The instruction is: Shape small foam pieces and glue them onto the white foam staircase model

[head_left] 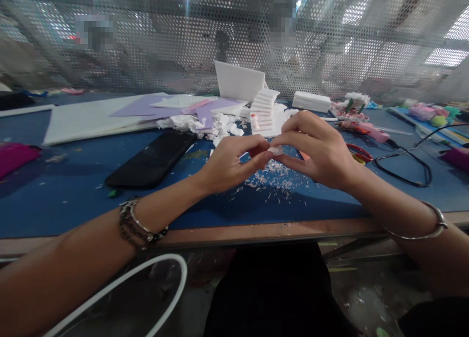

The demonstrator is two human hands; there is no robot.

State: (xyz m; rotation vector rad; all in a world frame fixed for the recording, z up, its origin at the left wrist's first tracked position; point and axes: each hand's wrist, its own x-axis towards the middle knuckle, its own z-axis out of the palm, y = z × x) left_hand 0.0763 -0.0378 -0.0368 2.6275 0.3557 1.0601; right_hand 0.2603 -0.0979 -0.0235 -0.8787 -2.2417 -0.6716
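My left hand (234, 161) and my right hand (315, 149) meet above the blue table top (73, 200), fingers pinched together. Between their fingertips sits a small white foam piece (275, 151), held by both. Under the hands lies a scatter of white foam crumbs (273, 178). Just behind the hands stands a stack of thin white foam strips (264, 112). A beaded bracelet is on my left wrist and a metal bangle on my right.
A black phone (152, 160) lies left of the hands. Large white and purple sheets (110, 115) and foam scraps (205, 124) lie at the back left. A white foam block (311, 101), red scissors (357, 153), a black cable (406, 168) and colourful craft items (428, 113) are at the right. Perforated metal mesh (183, 39) closes the back.
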